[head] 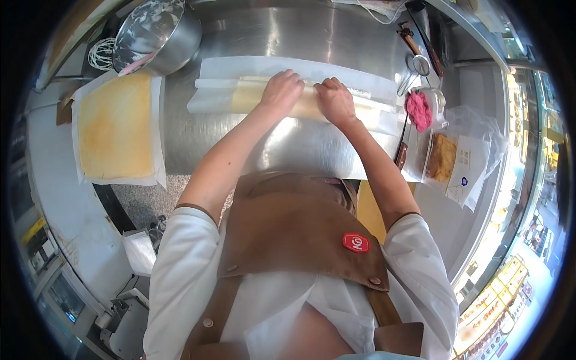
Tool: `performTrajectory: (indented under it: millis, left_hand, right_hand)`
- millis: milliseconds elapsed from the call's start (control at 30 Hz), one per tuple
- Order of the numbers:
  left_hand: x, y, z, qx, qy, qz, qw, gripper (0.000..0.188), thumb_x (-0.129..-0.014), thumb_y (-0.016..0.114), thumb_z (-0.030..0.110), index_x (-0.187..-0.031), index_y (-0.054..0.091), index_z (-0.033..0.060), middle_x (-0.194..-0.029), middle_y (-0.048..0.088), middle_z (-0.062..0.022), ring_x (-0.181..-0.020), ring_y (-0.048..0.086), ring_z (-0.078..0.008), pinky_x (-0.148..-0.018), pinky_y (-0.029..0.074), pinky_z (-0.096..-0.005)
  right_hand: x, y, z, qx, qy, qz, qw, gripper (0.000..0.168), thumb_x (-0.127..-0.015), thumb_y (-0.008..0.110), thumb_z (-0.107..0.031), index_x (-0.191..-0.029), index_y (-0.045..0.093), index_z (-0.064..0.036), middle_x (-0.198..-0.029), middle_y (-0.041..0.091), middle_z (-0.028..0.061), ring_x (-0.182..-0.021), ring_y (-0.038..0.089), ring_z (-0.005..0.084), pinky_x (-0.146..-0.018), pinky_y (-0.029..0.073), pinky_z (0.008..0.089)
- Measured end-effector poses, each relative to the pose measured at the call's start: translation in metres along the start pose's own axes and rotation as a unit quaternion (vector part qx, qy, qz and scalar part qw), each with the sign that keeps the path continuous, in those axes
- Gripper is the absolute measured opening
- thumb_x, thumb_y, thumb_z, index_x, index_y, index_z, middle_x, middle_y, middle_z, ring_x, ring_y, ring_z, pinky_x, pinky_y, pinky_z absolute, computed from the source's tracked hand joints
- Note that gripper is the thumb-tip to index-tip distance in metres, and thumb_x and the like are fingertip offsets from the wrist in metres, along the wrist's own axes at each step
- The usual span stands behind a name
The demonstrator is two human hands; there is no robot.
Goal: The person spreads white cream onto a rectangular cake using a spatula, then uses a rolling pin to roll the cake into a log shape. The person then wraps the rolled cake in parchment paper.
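A thin yellow sponge cake sheet lies crosswise on white baking paper, partly rolled and covered by the paper's near side. White cream shows along its far edge on the right. My left hand grips the folded paper edge near the middle of the roll, fingers curled over it. Close beside it, my right hand pinches the same edge farther right. The fingertips and what lies beneath them are partly hidden. The roll rests on a stainless steel table.
At far left stand a cream-smeared steel mixing bowl with a pink spatula and a whisk. Another sponge sheet lies left. Rightward are a strainer, pink cloth, wooden-handled knife and bagged cake.
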State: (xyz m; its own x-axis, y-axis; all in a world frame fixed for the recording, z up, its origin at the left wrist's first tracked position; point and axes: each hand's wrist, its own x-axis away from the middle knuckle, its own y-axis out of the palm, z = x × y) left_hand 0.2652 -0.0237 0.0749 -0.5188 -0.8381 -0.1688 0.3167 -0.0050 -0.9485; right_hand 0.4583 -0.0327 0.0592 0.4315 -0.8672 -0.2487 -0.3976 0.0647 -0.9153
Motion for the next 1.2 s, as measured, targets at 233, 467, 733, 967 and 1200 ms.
performTrajectory:
  millis: [233,467,733,967,1200]
  left_hand:
    - [-0.008,0.005,-0.009,0.011,0.004,-0.038,0.999,0.007,-0.075,0.063,0.005,-0.081,0.068,0.0053,-0.089,0.064,-0.0075,-0.099,0.060,-0.0252,-0.088,0.050,-0.0379]
    - [-0.013,0.008,-0.006,0.010,-0.009,-0.036,0.999,0.009,-0.075,0.063,0.004,-0.082,0.069,0.0057,-0.090,0.064,-0.0072,-0.099,0.060,-0.0243,-0.088,0.050,-0.0373]
    - [-0.016,0.011,-0.009,-0.012,0.017,0.009,1.000,0.004,-0.074,0.064,0.009,-0.074,0.067,0.0072,-0.086,0.063,-0.0070,-0.095,0.060,-0.0228,-0.082,0.052,-0.0355]
    - [-0.015,0.010,-0.008,-0.001,0.018,0.037,0.999,0.004,-0.076,0.064,0.010,-0.075,0.068,0.0082,-0.087,0.064,-0.0061,-0.096,0.060,-0.0234,-0.083,0.051,-0.0362]
    - [-0.024,0.004,-0.018,0.042,-0.004,-0.089,0.995,0.020,-0.080,0.065,0.005,-0.099,0.072,0.0062,-0.095,0.066,-0.0070,-0.101,0.059,-0.0248,-0.090,0.050,-0.0386]
  right_hand:
    - [-0.002,0.003,0.000,0.016,-0.013,0.024,1.000,0.004,-0.076,0.062,-0.010,-0.077,0.065,-0.008,-0.082,0.060,0.0078,-0.087,0.059,0.0259,-0.076,0.050,0.0383]
    - [-0.005,0.004,0.004,0.025,-0.018,0.025,0.999,0.004,-0.077,0.061,-0.011,-0.078,0.064,-0.008,-0.082,0.060,0.0074,-0.086,0.059,0.0255,-0.075,0.050,0.0375]
    - [-0.011,0.000,0.004,0.011,-0.006,0.023,1.000,0.005,-0.079,0.060,-0.011,-0.080,0.064,-0.009,-0.082,0.060,0.0075,-0.087,0.059,0.0258,-0.076,0.049,0.0382]
    - [-0.010,0.004,0.009,0.025,0.006,-0.007,1.000,0.008,-0.081,0.058,-0.012,-0.083,0.066,-0.010,-0.083,0.061,0.0073,-0.089,0.061,0.0262,-0.078,0.049,0.0387]
    - [-0.012,-0.003,0.001,0.040,-0.010,0.009,0.999,0.005,-0.079,0.059,-0.010,-0.077,0.062,-0.007,-0.080,0.060,0.0063,-0.084,0.060,0.0237,-0.076,0.049,0.0373]
